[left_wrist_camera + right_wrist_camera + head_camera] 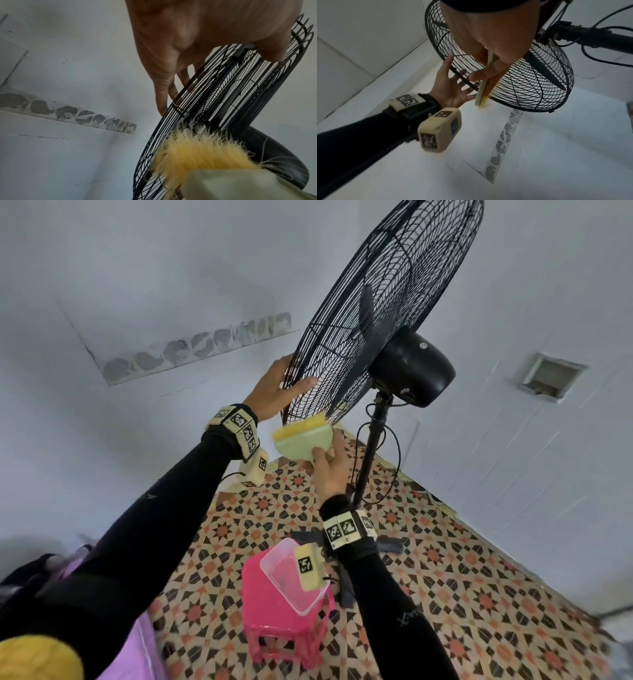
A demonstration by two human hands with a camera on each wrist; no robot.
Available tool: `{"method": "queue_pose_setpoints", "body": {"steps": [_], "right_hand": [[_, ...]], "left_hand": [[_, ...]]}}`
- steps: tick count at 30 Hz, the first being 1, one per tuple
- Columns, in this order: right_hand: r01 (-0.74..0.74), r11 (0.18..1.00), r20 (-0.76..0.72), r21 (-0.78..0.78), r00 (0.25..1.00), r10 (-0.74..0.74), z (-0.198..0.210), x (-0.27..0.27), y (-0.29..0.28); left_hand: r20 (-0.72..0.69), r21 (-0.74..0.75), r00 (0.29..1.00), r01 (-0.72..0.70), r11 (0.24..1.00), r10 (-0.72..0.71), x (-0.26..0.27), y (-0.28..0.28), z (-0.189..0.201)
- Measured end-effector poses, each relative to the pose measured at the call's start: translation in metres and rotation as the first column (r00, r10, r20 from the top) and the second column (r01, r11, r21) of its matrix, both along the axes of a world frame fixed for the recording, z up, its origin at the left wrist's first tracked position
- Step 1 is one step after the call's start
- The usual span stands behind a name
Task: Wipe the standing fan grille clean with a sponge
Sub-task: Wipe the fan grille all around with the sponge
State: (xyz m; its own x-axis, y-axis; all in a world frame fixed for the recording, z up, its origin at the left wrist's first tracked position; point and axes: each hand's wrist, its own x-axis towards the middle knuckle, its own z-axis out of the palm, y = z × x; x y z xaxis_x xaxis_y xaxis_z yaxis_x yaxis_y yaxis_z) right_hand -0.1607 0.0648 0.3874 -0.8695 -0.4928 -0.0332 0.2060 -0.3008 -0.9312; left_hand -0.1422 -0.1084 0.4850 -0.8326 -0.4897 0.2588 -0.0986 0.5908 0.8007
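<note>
- The black wire-caged pedestal fan [376, 313] is filling the upper centre of the frame.
- The pink plastic stool [274, 621] is standing at lower centre, carrying a clear plastic tub [287, 577] that the right wrist's camera is partly hiding.
- The left hand [274, 388] is gripping the cage's lower-left rim.
- The right hand [330, 470] is pinching a pale green brush with yellow bristles [305, 440], with the bristles touching the cage's bottom edge.

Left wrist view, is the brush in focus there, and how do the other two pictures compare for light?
Left wrist view: dim, the brush close and smeared, the fan cage sharper. Right wrist view: also dim, the wrist camera blurred. Head view: brightest, walls bent by the wide lens.
</note>
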Motion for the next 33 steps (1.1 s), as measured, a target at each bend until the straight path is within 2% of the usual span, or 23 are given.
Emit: {"method": "queue_pose_setpoints", "body": {"steps": [6, 10, 12, 15, 17, 19, 21, 23, 25, 26, 27, 29, 30, 31, 33], "right_hand": [[0.258, 0.962, 0.16, -0.091, 0.957, -0.242, 0.004, -0.004, 0.007], [0.108, 0.994, 0.148, -0.035, 0.984, -0.101, 0.008, 0.019, -0.009], [0.061, 0.997, 0.196, -0.055, 0.979, -0.049, 0.008, 0.026, -0.014], [-0.094, 0.993, 0.319, -0.075, 0.941, 0.113, 0.01, 0.032, -0.019], [-0.184, 0.98, 0.349, -0.073, 0.916, 0.198, 0.016, 0.033, -0.018], [-0.209, 0.972, 0.365, -0.104, 0.901, 0.233, 0.024, 0.03, -0.013], [-0.128, 0.972, 0.389, -0.196, 0.9, 0.196, 0.026, 0.021, -0.006], [0.071, 0.972, 0.378, -0.224, 0.925, 0.019, 0.025, 0.014, -0.003], [0.216, 0.959, 0.301, -0.186, 0.941, -0.154, 0.023, 0.014, 0.0], [0.209, 0.969, 0.258, -0.128, 0.951, -0.171, 0.022, 0.015, 0.0], [0.137, 0.989, 0.219, -0.065, 0.968, -0.12, 0.023, 0.018, 0.001], [-0.093, 0.993, 0.173, 0.066, 0.982, 0.081, 0.026, 0.021, 0.002], [-0.147, 0.985, 0.163, 0.088, 0.978, 0.132, 0.031, 0.021, 0.002], [-0.128, 0.988, 0.164, 0.083, 0.98, 0.113, 0.033, 0.018, 0.002], [0.054, 0.997, 0.181, 0.062, 0.981, -0.065, 0.039, 0.009, 0.004]], "left_hand": [[0.007, 0.006, 1.0, 0.007, 1.0, -0.007, -0.002, -0.002, -0.004], [-0.004, 0.009, 1.0, 0.014, 1.0, -0.014, -0.001, -0.003, -0.004], [-0.002, 0.005, 1.0, 0.022, 1.0, -0.022, -0.001, -0.004, -0.003], [0.007, 0.006, 0.999, 0.031, 0.999, -0.031, -0.002, -0.006, -0.003], [0.014, 0.008, 0.999, 0.038, 0.999, -0.038, -0.001, -0.005, -0.002], [0.016, 0.015, 0.999, 0.037, 0.999, -0.037, 0.0, -0.007, -0.002], [0.013, 0.023, 0.999, 0.033, 0.999, -0.034, 0.0, -0.007, -0.002], [0.015, 0.024, 0.999, 0.033, 0.999, -0.034, -0.001, -0.007, -0.002], [0.015, 0.015, 0.999, 0.034, 0.999, -0.034, -0.003, -0.005, -0.002], [0.012, 0.013, 0.999, 0.031, 0.999, -0.032, -0.003, -0.005, -0.002], [0.01, 0.014, 1.0, 0.029, 0.999, -0.029, -0.003, -0.005, -0.003], [0.006, 0.017, 1.0, 0.027, 1.0, -0.027, -0.002, -0.005, -0.004], [0.006, 0.02, 1.0, 0.029, 0.999, -0.029, -0.001, -0.004, -0.004], [0.005, 0.022, 1.0, 0.027, 0.999, -0.027, 0.0, -0.004, -0.004], [0.005, 0.022, 1.0, 0.023, 0.999, -0.023, 0.0, -0.003, -0.004]]}}
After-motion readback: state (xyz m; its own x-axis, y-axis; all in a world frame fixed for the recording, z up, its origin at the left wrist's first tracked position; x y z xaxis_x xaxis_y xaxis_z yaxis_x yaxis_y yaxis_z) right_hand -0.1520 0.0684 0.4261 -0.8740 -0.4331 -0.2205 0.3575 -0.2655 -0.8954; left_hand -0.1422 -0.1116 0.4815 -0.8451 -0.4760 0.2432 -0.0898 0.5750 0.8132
